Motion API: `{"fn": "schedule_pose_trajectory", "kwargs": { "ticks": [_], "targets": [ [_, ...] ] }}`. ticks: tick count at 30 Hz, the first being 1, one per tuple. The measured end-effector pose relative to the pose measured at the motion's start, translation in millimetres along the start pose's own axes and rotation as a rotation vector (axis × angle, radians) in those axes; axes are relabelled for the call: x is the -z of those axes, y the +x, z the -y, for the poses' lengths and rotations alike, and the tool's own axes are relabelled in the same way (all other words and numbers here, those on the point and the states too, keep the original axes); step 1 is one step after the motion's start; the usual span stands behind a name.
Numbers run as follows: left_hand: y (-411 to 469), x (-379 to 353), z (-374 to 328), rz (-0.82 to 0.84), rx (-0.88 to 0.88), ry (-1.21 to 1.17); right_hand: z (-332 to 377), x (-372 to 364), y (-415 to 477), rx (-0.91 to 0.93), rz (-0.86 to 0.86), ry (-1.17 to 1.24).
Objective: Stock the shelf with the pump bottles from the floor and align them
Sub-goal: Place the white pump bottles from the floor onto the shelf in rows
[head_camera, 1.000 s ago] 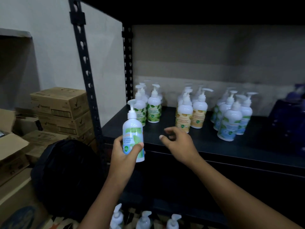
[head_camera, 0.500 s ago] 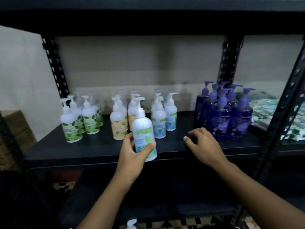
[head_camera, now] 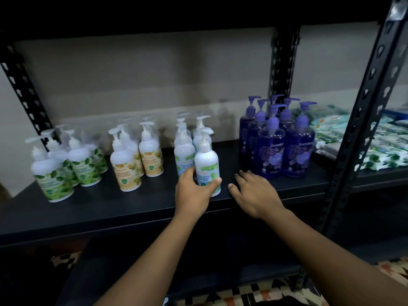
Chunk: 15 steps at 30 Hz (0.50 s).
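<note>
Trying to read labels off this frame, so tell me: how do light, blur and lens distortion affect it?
Head view: dim throughout, darkest along the top. Head view: the label of the held bottle is partly legible, while the green-leaf bottles at far left are smeared. Head view: the wide lens slants the right upright. Head view: no strong glare on the purple bottles.

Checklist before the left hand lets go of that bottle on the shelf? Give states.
1. Grip: left hand wraps the mint bottle low on its body: ok.
2. Bottle upright, pump on top: ok.
3. Base flat on the shelf: cannot tell, the hand hides most of it.
4. Matching group: directly in front of the blue-label bottles: ok.
5. Right hand open on the shelf, apart from the bottle: ok.
6. Gap to the purple bottles: ok.
</note>
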State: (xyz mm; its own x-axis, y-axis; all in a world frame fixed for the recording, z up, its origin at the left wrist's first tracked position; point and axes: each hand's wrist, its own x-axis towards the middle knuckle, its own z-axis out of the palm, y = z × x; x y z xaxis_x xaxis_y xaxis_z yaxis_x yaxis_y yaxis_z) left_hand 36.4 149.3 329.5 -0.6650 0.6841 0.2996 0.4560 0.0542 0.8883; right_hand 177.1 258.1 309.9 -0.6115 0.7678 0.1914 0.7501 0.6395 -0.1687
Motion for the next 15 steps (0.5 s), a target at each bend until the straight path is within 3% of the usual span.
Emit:
{"fn": "schedule_pose_trajectory", "kwargs": {
  "ticks": [15],
  "targets": [
    [0, -20, 3, -0.197, 0.041, 0.159, 0, -2, -2, -0.005, -0.008, -0.007]
  ]
}}
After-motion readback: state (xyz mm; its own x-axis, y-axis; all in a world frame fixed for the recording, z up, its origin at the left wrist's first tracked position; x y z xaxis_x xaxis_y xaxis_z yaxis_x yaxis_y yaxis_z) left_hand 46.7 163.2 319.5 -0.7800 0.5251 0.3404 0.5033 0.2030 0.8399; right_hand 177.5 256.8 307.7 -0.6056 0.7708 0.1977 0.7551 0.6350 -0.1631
